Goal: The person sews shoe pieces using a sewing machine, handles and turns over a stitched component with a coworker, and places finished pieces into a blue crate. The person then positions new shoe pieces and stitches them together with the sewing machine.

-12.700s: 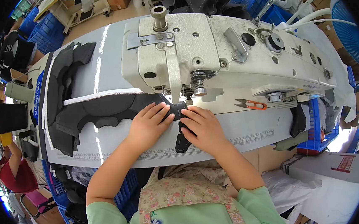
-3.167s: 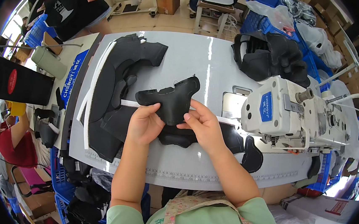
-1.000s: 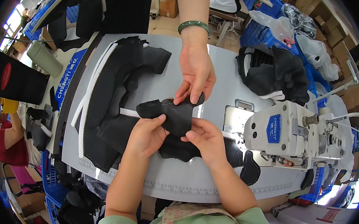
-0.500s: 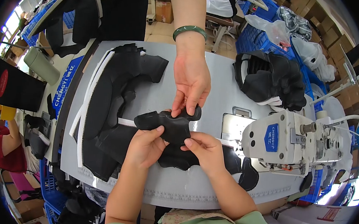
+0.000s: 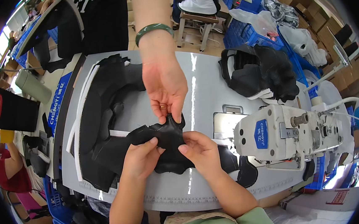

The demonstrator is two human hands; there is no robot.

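A black fabric piece (image 5: 168,140) is stretched between my two hands over the grey tabletop (image 5: 202,80). My left hand (image 5: 141,159) pinches its left side between thumb and fingers. On the right side, my right hand (image 5: 201,152) grips it the same way. Another person's hand (image 5: 165,85), wearing a green bangle, reaches in from the far side and pinches the piece's upper edge. Larger black fabric panels (image 5: 92,131) with white-edged zipper tape (image 5: 82,103) lie to the left, partly beneath the held piece.
A white sewing machine (image 5: 253,133) stands close to my right hand. Behind it on the table is a pile of black sewn pieces (image 5: 265,73). Blue crates (image 5: 245,39) stand beyond the right edge. A green bottle (image 5: 33,86) is at the far left.
The other person's hand has shifted left in view, now pulling the piece's upper edge to a peak. My hands keep their hold; the whole view has shifted slightly.
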